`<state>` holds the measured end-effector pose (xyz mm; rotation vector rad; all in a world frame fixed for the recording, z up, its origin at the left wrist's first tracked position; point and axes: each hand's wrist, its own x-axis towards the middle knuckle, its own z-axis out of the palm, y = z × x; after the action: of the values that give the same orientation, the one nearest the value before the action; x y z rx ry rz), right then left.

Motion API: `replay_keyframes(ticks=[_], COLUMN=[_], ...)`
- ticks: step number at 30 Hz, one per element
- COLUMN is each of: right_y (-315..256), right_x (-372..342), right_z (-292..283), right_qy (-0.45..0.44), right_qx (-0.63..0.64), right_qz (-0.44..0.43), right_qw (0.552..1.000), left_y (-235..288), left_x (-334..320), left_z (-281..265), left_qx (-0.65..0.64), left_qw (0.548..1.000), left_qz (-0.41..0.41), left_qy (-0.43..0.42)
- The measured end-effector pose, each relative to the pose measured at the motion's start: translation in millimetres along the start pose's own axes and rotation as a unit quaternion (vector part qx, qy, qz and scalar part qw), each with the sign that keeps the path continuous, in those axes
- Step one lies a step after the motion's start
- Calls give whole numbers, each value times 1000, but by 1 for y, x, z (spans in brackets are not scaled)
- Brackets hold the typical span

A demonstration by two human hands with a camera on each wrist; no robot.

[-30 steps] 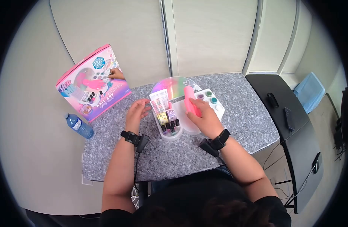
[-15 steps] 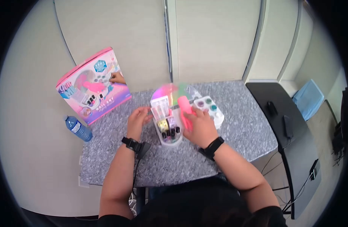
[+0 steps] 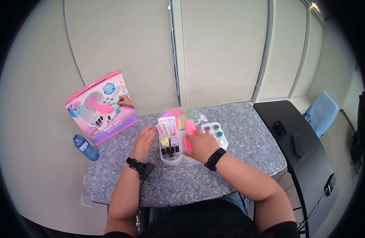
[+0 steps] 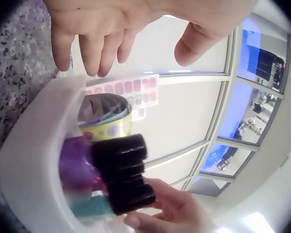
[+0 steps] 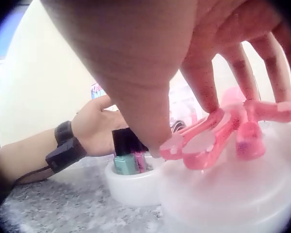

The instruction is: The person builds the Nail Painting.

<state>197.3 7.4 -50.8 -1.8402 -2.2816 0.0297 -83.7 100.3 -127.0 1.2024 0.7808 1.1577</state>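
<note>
My right hand (image 3: 205, 146) holds a pink plastic model hand (image 3: 190, 127) over the middle of a white nail-art tray (image 3: 171, 162). In the right wrist view, my thumb and fingertips touch the pink plastic fingers (image 5: 201, 150), which point toward the camera. To the tray's left, my left hand (image 3: 144, 142) hovers with fingers spread, near the nail sticker sheets (image 3: 165, 129). Its fingers look nearly straight in the left wrist view, and nothing lies in them. Black-capped nail polish bottles (image 4: 126, 170) and a yellow patterned roll (image 4: 109, 127) sit in the tray's left compartment.
Round pots (image 3: 219, 134) of colour fill the tray's right side, and a shiny rainbow panel (image 3: 176, 114) stands behind. A nail art box (image 3: 105, 109) and a water bottle (image 3: 86, 147) are at the left. A dark side table (image 3: 297, 148) adjoins the speckled table (image 3: 254, 135) at right.
The head view has tilted up, so everything sits lower in it. My right hand has shifted the pink model hand leftward, away from the pots. My left hand stays beside the tray.
</note>
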Motion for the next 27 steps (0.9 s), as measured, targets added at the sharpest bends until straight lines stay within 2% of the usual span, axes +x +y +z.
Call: replay_keyframes(ticks=[4,5,6,8,9,10,11,12,14,16,17,18,20,21,24,27], right_y=[32,49,70,124,146,167,188,212,254,259,259,260,263,264,270,279], right_x=[19,28,38,66,74,82,91,99,108,107,106,107,116,123,128,129], right_z=[-24,-32,-41,-20,-12,-6,-1,12,36,52,57,66,84,86,102,106], right_qy=[-20,-45,-68,51,48,43,37,36,-91,-109,-118,-121,-152,-156,-172,-190], right_qx=[10,209,397,472,470,577,672,669,826,860,867,867,899,900,873,868], right_qz=[-28,31,85,17,14,62,109,105,152,168,173,170,135,132,137,134], right_qw=[999,976,911,880,881,813,732,735,535,470,452,452,388,385,435,439], left_y=[-1,3,8,6,3,-1,-6,-9,-19,-29,-33,-34,-30,-29,-33,-46], left_x=[4,6,11,15,18,21,26,31,40,51,57,61,65,67,73,90], left_z=[-14,-15,-15,-26,-30,-32,-33,-34,-30,-29,-32,-34,-33,-35,-45,-70], left_qx=[-10,-13,-17,-39,-61,-65,-88,-110,-113,-115,-114,-111,-112,-113,-111,-101], left_qw=[998,997,995,993,990,990,983,975,974,974,973,973,970,966,964,963], left_qz=[-26,-46,-63,-83,-104,-101,-140,-179,-177,-174,-178,-184,-196,-212,-227,-239], left_qy=[47,63,80,77,71,75,75,73,81,91,87,84,89,92,82,72])
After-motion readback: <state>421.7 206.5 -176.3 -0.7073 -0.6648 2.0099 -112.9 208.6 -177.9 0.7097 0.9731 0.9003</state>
